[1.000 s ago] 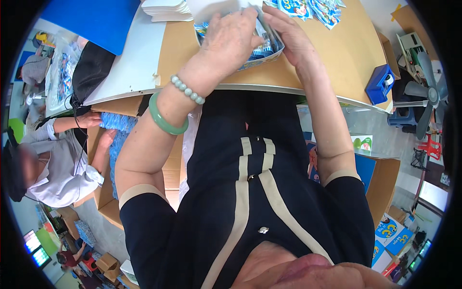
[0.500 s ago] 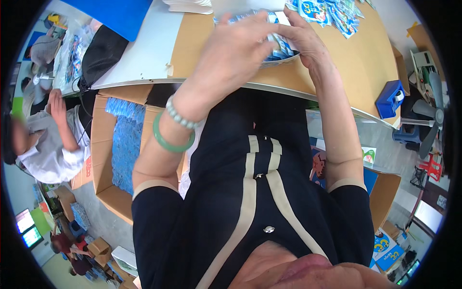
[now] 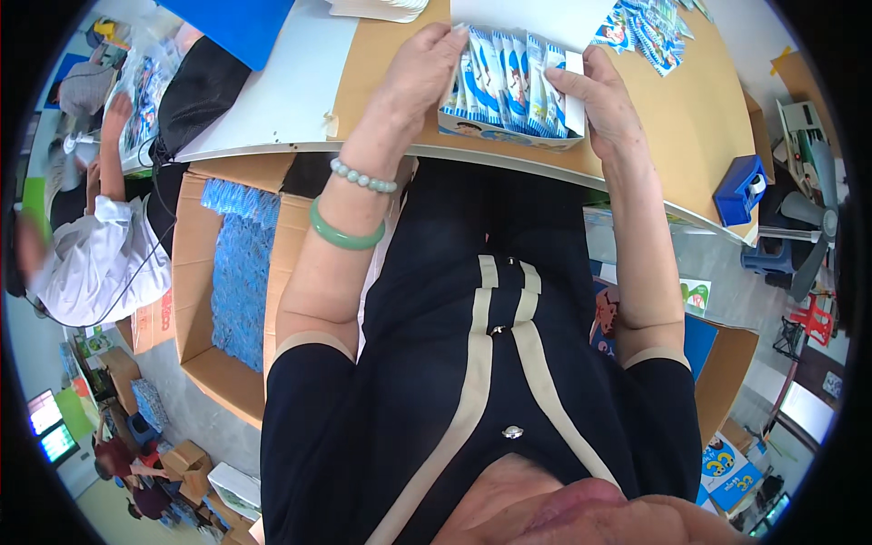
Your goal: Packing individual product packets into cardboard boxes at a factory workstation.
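A small open cardboard box (image 3: 495, 133) stands at the near edge of the brown table (image 3: 677, 136), packed with a row of upright blue and white sachets (image 3: 509, 77). My left hand (image 3: 420, 73) grips the left end of that row, fingers curled over the sachet tops. My right hand (image 3: 599, 91) holds the right end of the box, thumb pressing the last sachet and the white flap. A green bangle and a pale bead bracelet sit on my left wrist.
Loose blue sachets (image 3: 647, 32) lie at the table's far right. A blue tape dispenser (image 3: 740, 189) stands at the right edge. An open carton of blue packets (image 3: 238, 263) sits on the floor to my left, and a person in white (image 3: 91, 254) sits beyond it.
The view has shifted so the box sits lower and plainer in sight. Both hands have moved apart to the box's two ends, uncovering the row of sachets.
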`<state>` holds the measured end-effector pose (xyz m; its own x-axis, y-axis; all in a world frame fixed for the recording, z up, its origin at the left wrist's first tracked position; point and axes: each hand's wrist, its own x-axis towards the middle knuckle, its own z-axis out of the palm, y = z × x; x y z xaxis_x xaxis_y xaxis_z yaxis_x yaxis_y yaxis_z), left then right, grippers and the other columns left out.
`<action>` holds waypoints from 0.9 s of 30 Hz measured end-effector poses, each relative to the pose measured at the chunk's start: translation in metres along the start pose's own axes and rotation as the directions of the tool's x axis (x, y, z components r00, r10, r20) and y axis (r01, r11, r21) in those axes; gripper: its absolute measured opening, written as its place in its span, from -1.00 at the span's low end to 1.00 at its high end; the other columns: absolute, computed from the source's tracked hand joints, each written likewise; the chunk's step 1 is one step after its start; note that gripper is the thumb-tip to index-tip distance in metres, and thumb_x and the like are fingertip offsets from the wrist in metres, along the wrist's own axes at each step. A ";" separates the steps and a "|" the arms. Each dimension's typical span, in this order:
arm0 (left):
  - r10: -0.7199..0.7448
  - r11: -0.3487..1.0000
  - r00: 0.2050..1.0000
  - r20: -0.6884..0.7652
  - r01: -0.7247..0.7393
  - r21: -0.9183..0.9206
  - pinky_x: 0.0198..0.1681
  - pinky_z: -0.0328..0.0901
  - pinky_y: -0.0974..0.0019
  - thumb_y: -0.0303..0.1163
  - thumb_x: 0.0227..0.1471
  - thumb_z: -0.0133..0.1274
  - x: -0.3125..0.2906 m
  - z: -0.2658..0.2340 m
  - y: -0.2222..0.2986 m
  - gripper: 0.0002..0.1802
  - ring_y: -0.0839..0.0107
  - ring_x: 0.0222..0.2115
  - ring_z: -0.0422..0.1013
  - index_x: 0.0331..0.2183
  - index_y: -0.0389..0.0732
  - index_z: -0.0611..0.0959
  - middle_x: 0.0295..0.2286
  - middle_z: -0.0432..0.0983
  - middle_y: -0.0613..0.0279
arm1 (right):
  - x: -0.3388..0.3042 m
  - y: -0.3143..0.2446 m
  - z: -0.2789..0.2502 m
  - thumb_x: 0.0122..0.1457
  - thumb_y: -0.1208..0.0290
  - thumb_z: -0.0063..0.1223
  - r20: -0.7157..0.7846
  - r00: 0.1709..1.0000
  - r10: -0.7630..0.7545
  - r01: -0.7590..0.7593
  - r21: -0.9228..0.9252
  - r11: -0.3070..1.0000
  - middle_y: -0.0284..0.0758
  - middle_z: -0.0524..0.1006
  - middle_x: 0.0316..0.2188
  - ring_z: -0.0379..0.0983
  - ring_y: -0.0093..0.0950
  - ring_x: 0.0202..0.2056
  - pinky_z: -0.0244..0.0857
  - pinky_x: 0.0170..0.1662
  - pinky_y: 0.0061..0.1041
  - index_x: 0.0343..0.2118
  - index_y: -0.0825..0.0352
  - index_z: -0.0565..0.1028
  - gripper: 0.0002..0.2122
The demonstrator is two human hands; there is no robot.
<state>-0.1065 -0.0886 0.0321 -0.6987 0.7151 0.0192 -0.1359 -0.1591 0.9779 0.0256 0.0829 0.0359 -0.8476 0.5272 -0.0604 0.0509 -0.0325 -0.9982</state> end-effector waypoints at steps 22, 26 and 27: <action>0.129 0.984 0.958 0.256 -0.154 0.084 -0.03 0.41 0.32 -0.51 0.01 0.13 0.018 -0.032 0.000 -0.72 0.33 -0.04 0.43 -0.17 -0.17 0.67 -0.04 0.48 0.19 | 0.014 0.013 -0.025 0.07 0.61 0.12 0.280 0.830 -0.482 0.553 -0.305 0.775 -0.36 0.45 0.06 0.35 -0.44 0.09 0.31 0.12 -0.47 -0.02 0.14 0.55 -0.62; 0.136 0.816 0.891 0.433 -0.349 0.462 0.12 0.27 0.24 -0.51 0.04 0.09 0.013 -0.043 0.024 -0.72 0.25 0.06 0.34 -0.16 -0.16 0.67 0.00 0.46 0.18 | 0.007 0.010 -0.033 0.15 0.49 0.06 0.392 0.787 -0.476 0.609 -0.619 0.497 -0.38 0.38 0.13 0.21 -0.38 0.19 0.16 0.22 -0.44 0.01 0.10 0.52 -0.66; 0.111 0.718 0.865 0.490 -0.411 0.562 0.17 0.21 0.21 -0.52 0.05 0.07 0.012 -0.043 0.027 -0.71 0.23 0.10 0.31 -0.13 -0.16 0.66 0.01 0.45 0.17 | 0.005 0.008 -0.035 0.19 0.44 0.03 0.410 0.801 -0.435 0.589 -0.668 0.455 -0.37 0.35 0.17 0.17 -0.35 0.23 0.10 0.25 -0.42 0.04 0.09 0.51 -0.67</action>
<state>-0.1488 -0.1131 0.0495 -0.2751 0.9341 0.2275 0.5840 -0.0256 0.8114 0.0406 0.1154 0.0274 -0.9181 0.0883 0.3865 -0.1233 0.8629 -0.4900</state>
